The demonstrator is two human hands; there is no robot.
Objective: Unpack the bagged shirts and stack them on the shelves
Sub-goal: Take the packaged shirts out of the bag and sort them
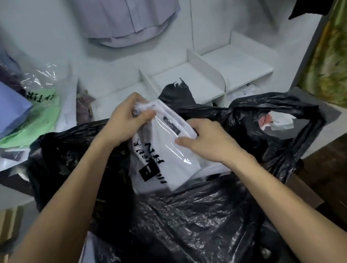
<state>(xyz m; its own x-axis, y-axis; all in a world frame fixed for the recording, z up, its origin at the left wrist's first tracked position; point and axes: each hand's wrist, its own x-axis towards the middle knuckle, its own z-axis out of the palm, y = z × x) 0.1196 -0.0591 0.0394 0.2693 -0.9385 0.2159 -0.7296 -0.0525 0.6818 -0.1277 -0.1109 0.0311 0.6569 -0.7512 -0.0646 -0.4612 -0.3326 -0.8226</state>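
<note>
From the head view, you are holding a bagged white shirt above the open black trash bag. Your left hand is pinching the clear wrapper's far end, and your right hand is gripping its right edge. The white shelves are sitting just beyond the bag.

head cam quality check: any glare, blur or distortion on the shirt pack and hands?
Head view: glare streaks on the clear bagged shirt beside the right hand; left hand and print readable, slightly soft; wide-angle bending at the edges, shelves bowed; light flat and dim, black bag shiny.
</note>
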